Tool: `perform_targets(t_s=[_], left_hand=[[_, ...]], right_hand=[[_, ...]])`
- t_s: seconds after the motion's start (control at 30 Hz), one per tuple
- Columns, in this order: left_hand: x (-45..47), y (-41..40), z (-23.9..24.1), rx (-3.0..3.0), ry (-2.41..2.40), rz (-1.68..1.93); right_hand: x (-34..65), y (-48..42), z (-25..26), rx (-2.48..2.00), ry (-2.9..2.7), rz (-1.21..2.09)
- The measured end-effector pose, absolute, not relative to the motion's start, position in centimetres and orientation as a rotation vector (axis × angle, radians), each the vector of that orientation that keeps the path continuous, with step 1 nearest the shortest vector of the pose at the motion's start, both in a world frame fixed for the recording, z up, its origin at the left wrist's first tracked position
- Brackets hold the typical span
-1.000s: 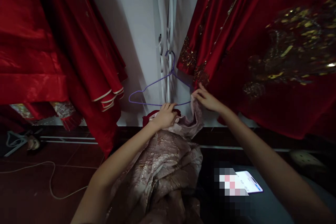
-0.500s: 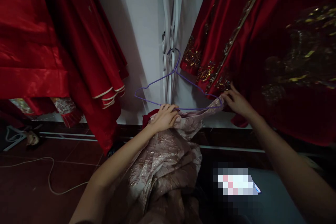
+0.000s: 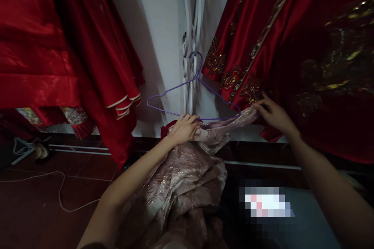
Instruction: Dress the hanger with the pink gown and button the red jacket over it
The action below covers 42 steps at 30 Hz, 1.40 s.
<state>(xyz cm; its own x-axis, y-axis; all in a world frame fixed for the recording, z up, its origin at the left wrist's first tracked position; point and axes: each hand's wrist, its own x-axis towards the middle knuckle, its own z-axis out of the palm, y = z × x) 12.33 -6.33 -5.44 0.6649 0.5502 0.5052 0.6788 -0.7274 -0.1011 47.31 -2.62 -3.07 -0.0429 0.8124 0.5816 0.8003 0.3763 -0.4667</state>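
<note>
A purple wire hanger (image 3: 175, 86) hangs by its hook from the white ornate metalwork (image 3: 193, 42) by the wall. Below its bottom bar is a pale pink garment (image 3: 184, 171) with shiny, crinkled fabric, draped down toward my lap. My left hand (image 3: 185, 127) is closed on the garment's upper edge, just under the middle of the bar. With fingertips pinched, my right hand (image 3: 271, 114) holds the end of the garment's strap-like edge, stretched out beyond the hanger's right corner. A bit of red cloth (image 3: 167, 130) shows behind my left hand.
Red garments (image 3: 108, 46) hang at the left, and red garments with gold trim (image 3: 263, 27) at the right. A thin cable (image 3: 61, 186) lies on the tiled floor. A blurred-out bright screen (image 3: 267, 204) rests on a grey surface at lower right.
My right hand has moved right, drawing the garment's edge outward past the hanger's corner. The hanger's right end has shifted slightly left. My left hand keeps its hold.
</note>
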Motion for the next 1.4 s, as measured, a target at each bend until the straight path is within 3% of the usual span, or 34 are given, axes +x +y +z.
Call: perform_targets(t_s=[0.23,0.43,0.57,0.73,0.9,1.13,1.4], left_hand=[[12.6,-5.8,-5.8,-2.664,-0.963,-0.683],[13.8,-5.5,-5.8,-2.791,-0.950,-0.721],[15.1,-5.4,-5.9,-2.854,-0.999,-0.852],[13.7,-3.7,-6.0,-2.813,-0.998,-1.432],[5.2,-0.1,-6.6,-2.120,-1.528,-2.075],[-2.3,1.3,-9.5,-1.990,-1.950,-1.953],[-1.6,0.0,-9.4,-2.012,-1.859,-1.977]], right_hand=[[46.0,-3.3,-2.1,-1.352,-1.812,0.038],[40.1,-3.6,0.8,-1.299,-1.823,-0.156],[36.4,-3.0,0.4,-1.343,-1.713,-0.120],[36.2,-2.2,-0.6,-1.332,-1.672,-0.123],[38.1,-2.2,0.8,-1.310,-1.707,-0.178],[39.0,-1.5,1.3,-1.253,-1.776,-0.062],[39.3,-1.7,1.5,-1.233,-1.787,-0.038]])
